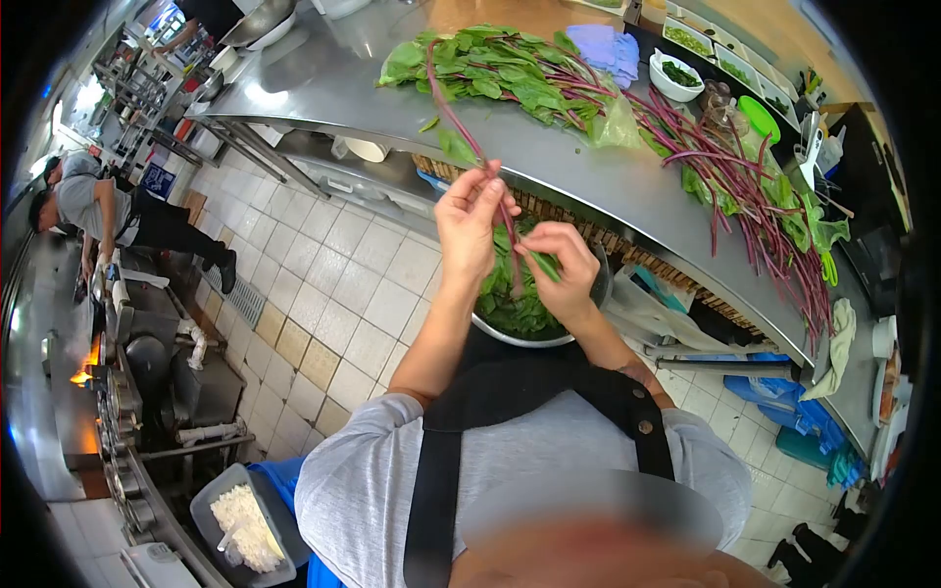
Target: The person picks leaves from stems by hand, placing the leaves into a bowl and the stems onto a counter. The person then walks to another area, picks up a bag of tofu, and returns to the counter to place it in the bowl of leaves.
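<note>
Left hand (469, 220) pinches your red stem (453, 116) just off the bench (608, 167) edge; right hand (567, 274) clamps green leaf (542, 263) above bowl (537, 343); open floor (333, 265) leftward.

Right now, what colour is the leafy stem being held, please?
The leafy stem is purplish red, showing best in the head view.

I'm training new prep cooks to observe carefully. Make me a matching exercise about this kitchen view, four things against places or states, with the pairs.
1. Long red stem
2. Blue-purple cloth
3. Metal bowl
4. Grey tub

A. Filled with green leaves
B. At the lower left, holding white food
C. Held in the left hand
D. Lying on the steel counter

Pairs: 1-C, 2-D, 3-A, 4-B
</note>
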### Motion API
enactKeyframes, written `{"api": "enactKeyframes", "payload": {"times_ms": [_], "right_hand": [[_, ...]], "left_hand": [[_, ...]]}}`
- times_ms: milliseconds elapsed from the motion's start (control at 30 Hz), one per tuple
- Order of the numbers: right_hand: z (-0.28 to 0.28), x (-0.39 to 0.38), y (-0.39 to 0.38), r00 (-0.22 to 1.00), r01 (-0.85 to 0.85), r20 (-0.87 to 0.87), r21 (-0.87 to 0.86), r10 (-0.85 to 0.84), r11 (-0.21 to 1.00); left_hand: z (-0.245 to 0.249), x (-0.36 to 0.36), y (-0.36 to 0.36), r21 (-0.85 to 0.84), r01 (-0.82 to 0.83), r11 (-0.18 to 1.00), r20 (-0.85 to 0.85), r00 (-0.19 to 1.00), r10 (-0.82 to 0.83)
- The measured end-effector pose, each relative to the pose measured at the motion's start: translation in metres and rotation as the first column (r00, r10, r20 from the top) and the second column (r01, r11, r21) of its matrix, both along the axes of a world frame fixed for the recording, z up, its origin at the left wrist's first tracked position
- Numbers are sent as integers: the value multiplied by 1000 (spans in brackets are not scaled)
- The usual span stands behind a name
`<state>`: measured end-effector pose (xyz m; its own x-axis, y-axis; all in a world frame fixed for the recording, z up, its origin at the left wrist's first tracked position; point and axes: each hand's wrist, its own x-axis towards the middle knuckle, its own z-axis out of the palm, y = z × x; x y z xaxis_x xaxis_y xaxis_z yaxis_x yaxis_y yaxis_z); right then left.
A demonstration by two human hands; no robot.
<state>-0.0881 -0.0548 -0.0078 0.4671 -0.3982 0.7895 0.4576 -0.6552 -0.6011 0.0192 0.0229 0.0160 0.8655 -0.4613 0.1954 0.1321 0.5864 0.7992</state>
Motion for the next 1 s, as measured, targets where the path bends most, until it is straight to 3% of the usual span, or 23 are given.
{"api": "enactKeyframes", "payload": {"times_ms": [133,233,267,300,467,600,667,767,833,867,1000], "right_hand": [[-6,-23,4,997,-60,-59,-89,55,994],[-4,-11,-3,995,-39,-82,129,50,991],[-1,-8,2,975,-168,-36,517,217,839],[5,-4,-6,958,-194,-44,631,284,751],[40,27,-34,950,-193,-117,511,290,838],[35,33,-37,946,-99,-214,526,244,845],[27,31,-28,949,-72,-230,508,217,858],[33,23,-19,946,-119,-156,645,283,754],[24,21,-18,992,-36,-107,300,72,953],[16,19,-17,998,29,-52,110,-24,994],[-3,0,-5,998,-6,-66,-37,4,999]], "left_hand": [[-2,27,-2,-26,-152,988,12,988,153],[8,19,-5,30,-149,988,106,984,145],[6,15,-7,45,-132,990,144,982,124],[3,9,-8,58,-110,992,144,984,101],[-13,-21,-13,104,4,995,150,989,-19],[-8,-31,-15,61,-54,997,162,986,43],[-10,-26,-11,-20,39,999,46,998,-38],[-13,-22,-9,-36,80,996,21,997,-79],[-20,-19,-11,-18,50,999,0,999,-50],[-24,-19,-12,2,29,1000,10,1000,-29],[-25,-10,-15,-19,-62,998,-24,998,62]]}}
